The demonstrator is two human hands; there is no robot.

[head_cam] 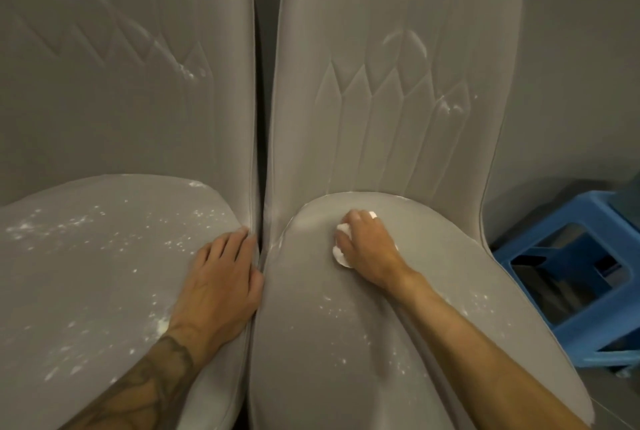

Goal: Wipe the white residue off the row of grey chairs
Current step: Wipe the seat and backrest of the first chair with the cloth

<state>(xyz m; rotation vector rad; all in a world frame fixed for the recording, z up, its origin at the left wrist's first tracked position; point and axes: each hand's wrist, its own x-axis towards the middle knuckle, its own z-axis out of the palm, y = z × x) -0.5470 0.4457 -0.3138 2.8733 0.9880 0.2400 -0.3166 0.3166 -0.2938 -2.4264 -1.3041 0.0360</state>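
Note:
Two grey upholstered chairs stand side by side. The left chair (104, 274) has white specks scattered over its seat and streaks on its backrest. The right chair (346, 343) shows specks on the front of its seat and white smears on the backrest. My right hand (367, 244) grips a white wad of cloth (341, 258) and presses it on the rear of the right seat. Fingers straight, my left hand (225, 277) rests flat on the right edge of the left seat, beside the gap between the chairs.
A blue plastic stool (571, 277) stands on the dark floor right of the right chair. A grey wall runs behind both backrests.

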